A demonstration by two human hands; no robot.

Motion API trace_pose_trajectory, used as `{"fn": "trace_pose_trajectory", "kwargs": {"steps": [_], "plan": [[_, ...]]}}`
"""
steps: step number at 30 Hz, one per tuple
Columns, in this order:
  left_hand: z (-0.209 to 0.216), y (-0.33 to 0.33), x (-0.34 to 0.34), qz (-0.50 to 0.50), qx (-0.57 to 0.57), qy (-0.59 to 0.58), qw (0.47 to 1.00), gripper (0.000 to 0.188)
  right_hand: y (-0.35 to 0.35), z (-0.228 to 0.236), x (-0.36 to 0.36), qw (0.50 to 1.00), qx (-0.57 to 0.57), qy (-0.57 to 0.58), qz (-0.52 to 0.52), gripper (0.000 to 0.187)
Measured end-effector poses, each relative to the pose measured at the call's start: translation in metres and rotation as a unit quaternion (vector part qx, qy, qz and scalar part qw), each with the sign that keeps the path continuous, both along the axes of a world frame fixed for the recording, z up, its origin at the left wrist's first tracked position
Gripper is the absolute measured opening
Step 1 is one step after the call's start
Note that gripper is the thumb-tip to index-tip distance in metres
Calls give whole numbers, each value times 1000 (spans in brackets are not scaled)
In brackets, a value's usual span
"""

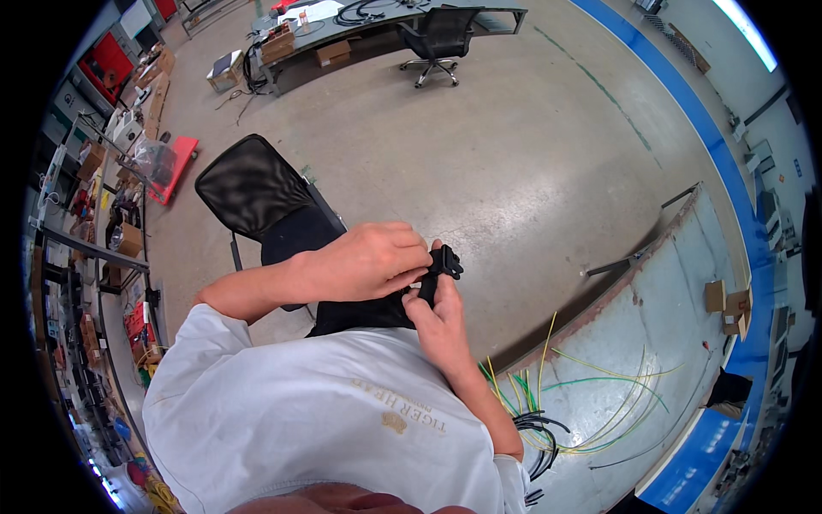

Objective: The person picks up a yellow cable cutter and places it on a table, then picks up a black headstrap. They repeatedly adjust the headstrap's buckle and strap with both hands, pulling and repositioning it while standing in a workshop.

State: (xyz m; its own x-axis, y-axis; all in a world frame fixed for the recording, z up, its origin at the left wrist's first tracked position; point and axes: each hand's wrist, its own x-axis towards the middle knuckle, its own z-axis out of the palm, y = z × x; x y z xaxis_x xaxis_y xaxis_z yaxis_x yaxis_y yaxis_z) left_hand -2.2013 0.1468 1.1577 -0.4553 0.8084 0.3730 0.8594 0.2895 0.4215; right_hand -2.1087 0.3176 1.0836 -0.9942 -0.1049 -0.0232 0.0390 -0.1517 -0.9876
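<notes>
In front of my white shirt, both hands meet over a small black plastic mount (445, 262) with a short dark band-like part below it. My right hand (441, 325) grips this piece between thumb and fingers, the blocky end standing up above them. From the left, my left hand (370, 261) reaches across with its fingers pinched together against the near side of the mount. What lies between those fingertips is hidden.
Just beyond my hands stands a black mesh chair (255, 190). At right, a grey metal table (612, 411) carries green and yellow wires (591, 381) and coiled black cables (544, 441). Shelves line the left, near a red trolley (178, 167). Farther off is a workbench (342, 30) with another chair (441, 38).
</notes>
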Motion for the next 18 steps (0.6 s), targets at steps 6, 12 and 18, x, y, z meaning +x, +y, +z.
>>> {"fn": "trace_pose_trajectory", "kwargs": {"steps": [6, 12, 18], "plan": [[-4, 0, 2, 6, 13, 16, 1000, 17, -4, -6, -2, 1000, 17, 16, 4, 76], [-10, 2, 3, 24, 25, 54, 998, 16, -11, -10, -5, 998, 6, 64, -18, 72], [3, 1, -10, 13, 44, 76, 996, 16, 4, -1, -12, 956, -267, -81, 90, 26]]}}
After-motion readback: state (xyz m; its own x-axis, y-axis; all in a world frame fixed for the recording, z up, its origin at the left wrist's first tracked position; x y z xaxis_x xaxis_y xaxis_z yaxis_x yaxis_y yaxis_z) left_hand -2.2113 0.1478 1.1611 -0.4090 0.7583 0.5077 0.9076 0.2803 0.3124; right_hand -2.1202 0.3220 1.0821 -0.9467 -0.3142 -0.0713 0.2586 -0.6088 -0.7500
